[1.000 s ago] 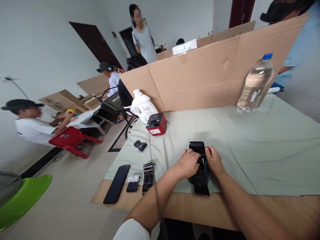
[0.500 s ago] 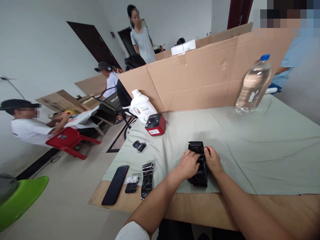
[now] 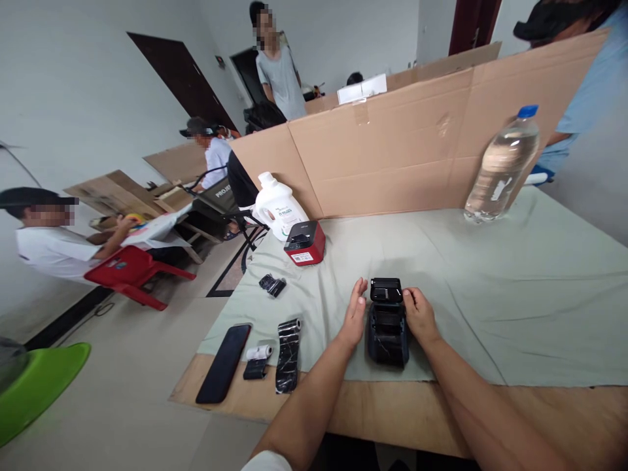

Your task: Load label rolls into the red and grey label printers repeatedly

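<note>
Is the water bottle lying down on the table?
No, the water bottle stands upright on the table, blue cap on top.

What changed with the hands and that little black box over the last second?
The left hand came off the black printer and now lies open beside it. The dark strip that hung from its front is gone. The right hand still touches its side. The phone, rolls and bottle stayed put.

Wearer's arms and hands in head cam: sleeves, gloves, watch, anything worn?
Both forearms are bare to the frame edge. The left hand and right hand wear no gloves; no rings, watch or bands are visible. A bit of white sleeve shows at the left arm's bottom edge.
</note>
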`<action>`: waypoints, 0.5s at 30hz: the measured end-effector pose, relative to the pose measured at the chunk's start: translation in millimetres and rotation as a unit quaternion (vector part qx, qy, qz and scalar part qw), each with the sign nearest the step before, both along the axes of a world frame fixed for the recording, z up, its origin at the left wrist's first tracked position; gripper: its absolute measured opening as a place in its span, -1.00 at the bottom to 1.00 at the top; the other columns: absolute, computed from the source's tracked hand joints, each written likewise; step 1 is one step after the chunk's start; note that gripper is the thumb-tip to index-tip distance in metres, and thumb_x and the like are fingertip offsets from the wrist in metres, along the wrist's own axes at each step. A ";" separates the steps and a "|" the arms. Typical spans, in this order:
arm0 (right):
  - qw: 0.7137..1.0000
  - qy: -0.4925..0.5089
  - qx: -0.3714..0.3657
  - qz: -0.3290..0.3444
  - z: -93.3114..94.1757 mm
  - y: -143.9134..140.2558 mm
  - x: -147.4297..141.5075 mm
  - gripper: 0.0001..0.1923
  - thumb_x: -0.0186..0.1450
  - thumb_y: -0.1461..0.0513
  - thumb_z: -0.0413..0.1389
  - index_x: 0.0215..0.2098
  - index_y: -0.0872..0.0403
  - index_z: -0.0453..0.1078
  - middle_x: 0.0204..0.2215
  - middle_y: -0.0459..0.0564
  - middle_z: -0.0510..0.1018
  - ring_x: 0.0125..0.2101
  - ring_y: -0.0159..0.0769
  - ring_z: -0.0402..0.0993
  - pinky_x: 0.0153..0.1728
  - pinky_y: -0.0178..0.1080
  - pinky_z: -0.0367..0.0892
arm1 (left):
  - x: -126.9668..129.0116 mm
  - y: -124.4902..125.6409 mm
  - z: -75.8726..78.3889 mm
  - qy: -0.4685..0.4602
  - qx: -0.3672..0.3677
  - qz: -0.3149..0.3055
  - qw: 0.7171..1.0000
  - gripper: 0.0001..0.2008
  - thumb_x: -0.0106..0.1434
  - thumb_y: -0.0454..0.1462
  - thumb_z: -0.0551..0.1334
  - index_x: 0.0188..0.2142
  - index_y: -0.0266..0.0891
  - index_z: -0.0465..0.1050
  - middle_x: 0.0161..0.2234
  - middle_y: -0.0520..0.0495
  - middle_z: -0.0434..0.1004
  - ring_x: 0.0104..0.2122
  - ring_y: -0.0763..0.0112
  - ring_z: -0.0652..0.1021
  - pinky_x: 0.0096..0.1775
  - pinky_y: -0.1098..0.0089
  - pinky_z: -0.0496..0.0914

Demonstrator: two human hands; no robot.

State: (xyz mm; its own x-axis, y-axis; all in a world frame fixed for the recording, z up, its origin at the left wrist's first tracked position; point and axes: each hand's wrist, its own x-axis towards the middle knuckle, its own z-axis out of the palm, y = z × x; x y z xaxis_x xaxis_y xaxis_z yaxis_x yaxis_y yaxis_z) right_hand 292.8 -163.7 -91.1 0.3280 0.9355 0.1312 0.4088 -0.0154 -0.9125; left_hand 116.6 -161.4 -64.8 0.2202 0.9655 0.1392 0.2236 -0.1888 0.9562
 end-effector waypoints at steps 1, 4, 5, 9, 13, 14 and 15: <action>1.000 0.006 -0.001 0.000 -1.2 0.3 0.1 -0.55 0.31 -0.08 -0.18 -0.30 0.03 0.36 -0.41 0.02 0.54 -0.38 -0.18 0.43 -0.32 -0.19 0.30 | 0.0 -0.5 -2.8 -0.026 -0.014 -0.011 0.999 -0.38 0.37 0.05 -0.24 0.30 -0.20 -0.16 0.26 -0.26 0.12 0.23 0.32 0.21 0.15 0.23 0.20; 0.998 0.057 -0.004 0.005 -4.3 1.6 0.8 -0.51 0.30 -0.12 -0.20 -0.30 0.03 0.37 -0.40 0.02 0.55 -0.38 -0.19 0.44 -0.33 -0.19 0.33 | -0.8 -1.7 -7.2 -0.125 -0.014 -0.006 0.992 -0.37 0.34 0.10 -0.23 0.25 -0.19 -0.05 0.11 -0.25 0.35 0.15 0.27 0.33 0.13 0.17 0.22; 0.997 0.082 -0.008 0.007 -4.6 2.1 1.2 -0.49 0.30 -0.14 -0.20 -0.30 0.04 0.37 -0.39 0.03 0.55 -0.40 -0.21 0.45 -0.34 -0.20 0.34 | -1.6 -1.9 -7.7 -0.162 -0.004 0.000 0.987 -0.39 0.34 0.10 -0.21 0.21 -0.22 0.04 -0.02 -0.23 0.45 0.09 0.24 0.39 0.11 0.14 0.23; 0.993 0.104 -0.045 0.017 2.6 1.2 3.4 -0.46 0.30 -0.15 -0.23 -0.30 0.05 0.36 -0.38 0.03 0.56 -0.44 -0.25 0.46 -0.37 -0.21 0.35 | -6.6 -0.9 -9.3 -0.222 0.006 0.038 0.974 -0.59 0.33 0.01 -0.01 -0.06 -0.25 0.30 -0.41 -0.07 0.47 -0.18 0.24 0.51 0.00 0.15 0.30; 0.989 -0.062 -0.056 0.119 19.2 -6.2 2.9 -0.60 0.24 -0.08 -0.01 -0.25 0.04 0.41 -0.29 0.06 0.56 -0.24 -0.15 0.44 -0.16 -0.13 0.29 | -9.6 1.8 -13.7 -0.090 0.014 0.106 0.990 -0.68 0.24 -0.05 0.18 -0.17 -0.24 0.37 -0.21 -0.11 0.45 -0.19 0.31 0.47 -0.09 0.28 0.33; 0.983 -0.098 -0.049 0.147 23.0 -8.4 2.4 -0.62 0.20 -0.06 0.05 -0.24 0.05 0.42 -0.26 0.07 0.55 -0.19 -0.12 0.42 -0.10 -0.10 0.26 | -9.7 2.2 -14.8 -0.050 0.025 0.104 0.993 -0.68 0.24 -0.05 0.18 -0.16 -0.24 0.38 -0.18 -0.13 0.44 -0.19 0.31 0.46 -0.10 0.30 0.33; 0.978 -0.119 -0.043 0.169 26.1 -10.5 1.9 -0.62 0.17 -0.04 0.10 -0.22 0.06 0.42 -0.23 0.08 0.54 -0.16 -0.10 0.40 -0.07 -0.09 0.24 | -9.6 2.3 -15.6 -0.017 0.038 0.094 0.995 -0.68 0.25 -0.06 0.16 -0.15 -0.24 0.38 -0.17 -0.13 0.44 -0.18 0.31 0.45 -0.11 0.30 0.33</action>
